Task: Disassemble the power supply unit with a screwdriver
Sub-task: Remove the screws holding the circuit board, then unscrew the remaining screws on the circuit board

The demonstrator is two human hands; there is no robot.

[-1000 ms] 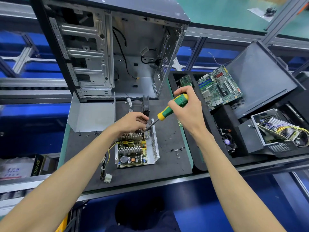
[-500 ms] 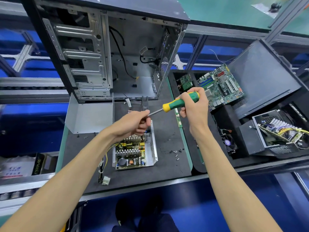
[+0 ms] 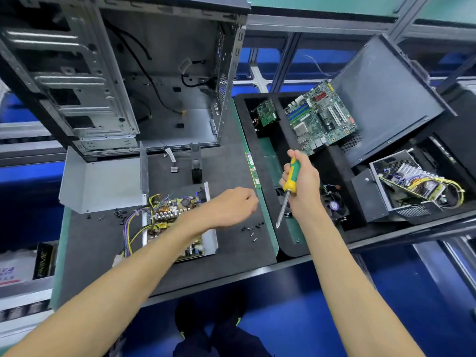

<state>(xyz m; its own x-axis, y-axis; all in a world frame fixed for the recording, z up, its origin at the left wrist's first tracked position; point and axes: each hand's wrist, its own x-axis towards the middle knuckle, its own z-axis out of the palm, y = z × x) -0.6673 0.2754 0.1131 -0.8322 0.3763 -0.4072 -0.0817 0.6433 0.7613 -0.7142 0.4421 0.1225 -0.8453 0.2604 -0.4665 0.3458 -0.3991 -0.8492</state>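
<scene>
The opened power supply unit (image 3: 177, 210) lies on the dark mat, its circuit board and coloured wires exposed in a metal tray. My left forearm crosses over it. My left hand (image 3: 231, 204) hovers just right of the unit, above a small pile of loose screws (image 3: 252, 230). Its fingers are curled and their tips are hidden. My right hand (image 3: 306, 186) grips the green and yellow screwdriver (image 3: 293, 173) by the handle. The shaft points down, over the black tray's left edge, away from the unit.
A grey metal cover (image 3: 103, 184) stands left of the unit, with more screws (image 3: 119, 213) before it. An empty computer case (image 3: 116, 73) stands behind. The black tray (image 3: 268, 104) on the right holds a motherboard (image 3: 319, 117), a fan (image 3: 333, 204) and another power supply (image 3: 412, 181).
The screwdriver left the unit, and my right hand swung it right, tip down. My left hand moved from the screwdriver's tip rightward to above the loose screws.
</scene>
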